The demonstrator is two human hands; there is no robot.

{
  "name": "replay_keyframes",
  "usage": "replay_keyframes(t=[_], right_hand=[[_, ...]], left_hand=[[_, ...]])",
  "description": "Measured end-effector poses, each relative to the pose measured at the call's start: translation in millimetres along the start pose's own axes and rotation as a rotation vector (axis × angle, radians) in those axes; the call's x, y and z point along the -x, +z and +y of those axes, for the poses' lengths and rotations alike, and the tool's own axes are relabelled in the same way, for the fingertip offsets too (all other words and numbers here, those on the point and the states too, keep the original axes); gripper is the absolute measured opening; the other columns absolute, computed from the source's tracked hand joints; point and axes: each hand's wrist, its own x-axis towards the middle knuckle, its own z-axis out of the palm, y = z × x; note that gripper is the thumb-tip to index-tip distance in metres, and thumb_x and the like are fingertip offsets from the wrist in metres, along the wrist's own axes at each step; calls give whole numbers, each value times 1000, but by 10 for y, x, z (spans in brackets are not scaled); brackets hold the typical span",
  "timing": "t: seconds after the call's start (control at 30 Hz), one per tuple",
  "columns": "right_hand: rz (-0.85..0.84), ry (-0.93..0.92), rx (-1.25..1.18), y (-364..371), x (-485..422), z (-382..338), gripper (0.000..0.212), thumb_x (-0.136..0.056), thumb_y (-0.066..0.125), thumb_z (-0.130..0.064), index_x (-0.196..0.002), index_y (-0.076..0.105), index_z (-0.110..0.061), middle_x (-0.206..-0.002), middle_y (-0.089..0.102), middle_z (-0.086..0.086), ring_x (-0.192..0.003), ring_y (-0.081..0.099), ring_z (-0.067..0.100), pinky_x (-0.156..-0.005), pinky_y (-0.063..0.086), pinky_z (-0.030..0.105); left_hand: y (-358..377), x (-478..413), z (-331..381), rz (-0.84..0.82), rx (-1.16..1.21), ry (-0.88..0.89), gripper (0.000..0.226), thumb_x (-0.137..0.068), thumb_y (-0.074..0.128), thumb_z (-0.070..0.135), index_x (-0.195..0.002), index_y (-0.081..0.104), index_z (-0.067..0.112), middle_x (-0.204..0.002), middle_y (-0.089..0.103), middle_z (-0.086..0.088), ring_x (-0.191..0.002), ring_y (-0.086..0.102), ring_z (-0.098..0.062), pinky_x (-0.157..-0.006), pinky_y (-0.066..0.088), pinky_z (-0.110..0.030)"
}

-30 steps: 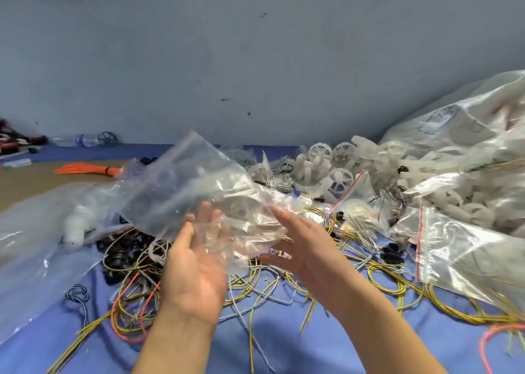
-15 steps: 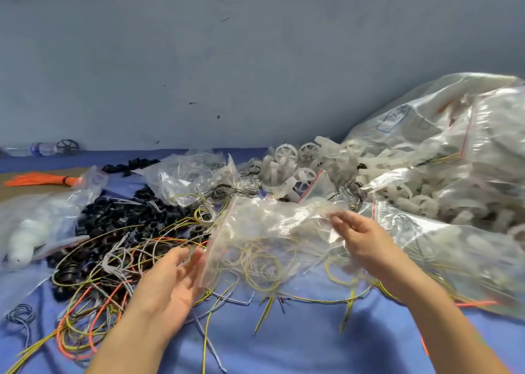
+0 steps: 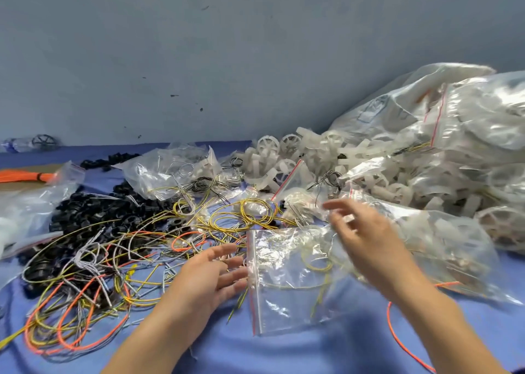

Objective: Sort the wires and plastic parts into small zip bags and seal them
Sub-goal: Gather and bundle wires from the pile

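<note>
On the blue surface (image 3: 284,351), one small zip bag (image 3: 284,297) lies flat with yellow wire inside. Two hands, both empty: the left hand (image 3: 210,282) is straight-fingered, fingertips at the bag's red-striped edge; the right hand (image 3: 366,245) is blurred, fingers spread above it. Tangled wires (image 3: 93,288) sprawl to the left, and white plastic wheels (image 3: 284,157) are piled behind.

left hand (image 3: 210,282), right hand (image 3: 366,245): 2 | orange bundle (image 3: 20,176): 1 | loose wires (image 3: 113,260): uncountable tangle
</note>
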Motion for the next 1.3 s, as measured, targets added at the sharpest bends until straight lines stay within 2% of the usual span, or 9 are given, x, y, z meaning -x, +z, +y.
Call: replay_keyframes(t=[0.1,0.27,0.57,0.7,0.8,0.93,1.03,1.13,1.3], right_hand=[[-267,-99,-62,372,188,-174,21,-97,56,-27,-117,63,-30,-94,59,-18,-70,56,2,-74,42,13],[-465,99,-105,700,309,-173,40,-96,53,-41,-135,50,-29,-110,59,-12,-85,58,4,-83,45,22],[-418,232,-111,833,364,-202,52,-89,55,-45,-139,44,-32,-112,56,-11,-97,55,4,-86,44,22],[-358,196,-45,839,361,-206,38,-93,53,-30,-131,53,-28,-116,56,-9,-97,50,4,-84,37,19],[-309,188,0,800,354,-209,31,-95,50,-20,-123,61,-26,-110,56,-6,-100,52,6,-82,34,17],[-32,171,-73,548,275,-296,25,-87,58,-18,-106,71,-28,-89,57,-11,-82,55,0,-71,36,8],[164,75,-105,361,311,-382,25,-81,64,-16,-95,72,-35,-78,55,-13,-73,56,3,-66,41,15],[86,44,28,379,413,-415,22,-83,55,-29,-99,68,-36,-85,53,-14,-70,57,7,-67,47,32],[-179,125,152,470,359,-265,25,-92,45,-38,-113,58,-36,-99,58,-11,-90,60,16,-80,47,34]], left_hand=[[22,17,-30,-34,61,-54,42,-88,27,-19,-107,59,1,-94,63,-21,-71,68,-29,-57,60,-35],[51,41,-87,-144,144,-101,40,-87,31,-19,-113,56,-1,-100,64,-25,-83,70,-36,-70,61,-42],[217,40,-200,-285,-93,-97,29,-93,40,-9,-115,52,6,-97,76,-10,-81,71,-19,-70,57,-29],[335,22,-257,-246,-231,-27,37,-87,33,-19,-106,58,0,-74,73,-6,-57,61,-15,-53,52,-25],[382,-13,-349,-150,-318,31,48,-86,21,-20,-118,50,0,-78,55,-14,-48,46,-17,-43,36,-22],[416,-73,-382,-86,-427,90,40,-90,23,-12,-114,49,7,-79,49,-12,-46,47,-18,-43,38,-23],[462,-102,-362,-78,-433,63,35,-91,22,-12,-102,53,2,-72,47,-12,-49,44,-21,-43,37,-24],[504,-109,-383,-81,-454,76,32,-94,23,-7,-99,54,1,-69,47,-12,-39,42,-18,-38,31,-19],[514,-97,-288,-23,-495,291,32,-93,35,-3,-87,64,8,-71,61,-7,-44,55,-17,-39,44,-23]])
